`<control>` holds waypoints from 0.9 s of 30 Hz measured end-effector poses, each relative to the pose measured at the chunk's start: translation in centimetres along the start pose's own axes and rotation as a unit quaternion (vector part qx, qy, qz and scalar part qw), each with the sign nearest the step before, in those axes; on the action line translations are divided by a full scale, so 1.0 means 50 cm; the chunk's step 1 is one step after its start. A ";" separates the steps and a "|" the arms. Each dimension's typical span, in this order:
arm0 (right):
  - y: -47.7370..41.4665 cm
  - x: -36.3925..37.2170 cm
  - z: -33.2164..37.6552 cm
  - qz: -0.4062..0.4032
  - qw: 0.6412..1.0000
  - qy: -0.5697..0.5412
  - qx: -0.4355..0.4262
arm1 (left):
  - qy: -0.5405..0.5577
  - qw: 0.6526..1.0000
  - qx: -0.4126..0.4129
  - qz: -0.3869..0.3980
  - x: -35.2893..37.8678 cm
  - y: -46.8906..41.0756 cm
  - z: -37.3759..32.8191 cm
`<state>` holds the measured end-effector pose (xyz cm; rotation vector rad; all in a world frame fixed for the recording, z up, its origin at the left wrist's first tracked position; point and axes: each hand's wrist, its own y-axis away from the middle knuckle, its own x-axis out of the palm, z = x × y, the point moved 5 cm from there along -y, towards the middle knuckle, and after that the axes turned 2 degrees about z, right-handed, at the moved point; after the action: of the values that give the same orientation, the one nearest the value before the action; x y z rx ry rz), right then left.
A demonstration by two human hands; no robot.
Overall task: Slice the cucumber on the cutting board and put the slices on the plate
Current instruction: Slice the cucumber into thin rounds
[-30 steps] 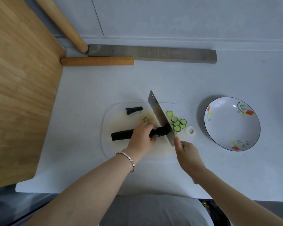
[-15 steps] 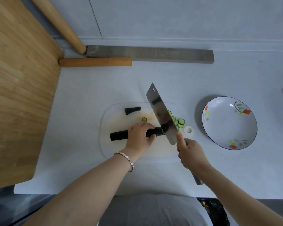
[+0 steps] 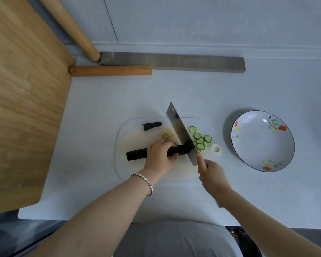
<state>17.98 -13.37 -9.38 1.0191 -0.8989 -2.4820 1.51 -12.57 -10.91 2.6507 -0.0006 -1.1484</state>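
Observation:
A dark green cucumber (image 3: 136, 154) lies lengthwise on the pale cutting board (image 3: 130, 169). My left hand (image 3: 159, 157) grips it near its right end, fingers curled over the top. My right hand (image 3: 212, 176) holds the handle of a cleaver (image 3: 180, 132), forefinger stretched along the blade's base. The blade stands on the cucumber's cut end. Several thin slices (image 3: 200, 140) lie just right of the blade, and one slice (image 3: 165, 136) lies to its left. A cut-off cucumber tip (image 3: 152, 125) rests at the board's far left corner. The white flowered plate (image 3: 262, 140) sits to the right, holding nothing.
A small white tape roll (image 3: 215, 148) lies between board and plate. A grey bar (image 3: 172, 62) and a wooden stick (image 3: 110, 70) lie along the back of the white counter. A large wooden board (image 3: 22, 101) fills the left side. The counter's front edge is near my body.
The cleaver rose half a second ago and has come back down onto the cucumber's end. My left hand still grips the cucumber in the same spot.

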 end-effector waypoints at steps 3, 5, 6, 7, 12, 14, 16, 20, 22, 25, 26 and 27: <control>-0.001 -0.012 -0.011 0.015 0.993 -0.106 0.040 | 0.005 1.000 0.003 0.005 0.001 0.001 0.002; 0.005 -0.023 -0.009 0.017 0.992 -0.122 0.041 | 0.001 1.000 0.002 0.009 0.002 0.001 0.002; 0.008 -0.028 -0.007 0.016 0.993 -0.113 0.030 | 0.000 1.000 0.001 0.009 0.002 0.000 0.003; 0.011 -0.031 -0.004 0.013 0.995 -0.098 0.018 | 0.000 1.000 -0.002 0.010 0.002 0.000 0.003; 0.024 -0.030 0.011 0.011 0.999 -0.042 -0.011 | -0.006 1.000 -0.002 0.016 0.001 -0.003 0.003; 0.025 -0.027 0.013 0.011 0.999 -0.036 -0.008 | -0.006 1.000 -0.002 0.014 0.000 -0.003 0.001; 0.026 -0.024 0.014 0.009 0.999 -0.038 -0.006 | -0.003 1.000 0.000 0.009 -0.001 -0.003 -0.001; 0.031 -0.024 0.019 0.001 1.000 -0.007 -0.015 | 0.001 1.000 -0.001 0.006 -0.001 -0.003 0.002; 0.033 -0.027 0.025 -0.007 0.999 0.027 -0.023 | -0.002 1.000 -0.001 0.006 -0.001 -0.003 0.002; 0.030 -0.028 0.033 -0.011 0.998 0.054 -0.031 | -0.005 1.000 0.001 0.007 -0.001 -0.005 0.000; 0.027 -0.026 0.034 -0.010 0.998 0.057 -0.031 | -0.003 1.000 0.001 0.007 -0.001 -0.005 0.000; 0.023 -0.021 0.034 -0.008 0.998 0.060 -0.030 | -0.001 1.000 0.001 0.006 -0.001 -0.005 0.000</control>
<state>17.57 -12.97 -7.14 1.1453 -0.7780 -2.4150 1.44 -12.35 -10.93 2.6467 -0.0171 -1.1485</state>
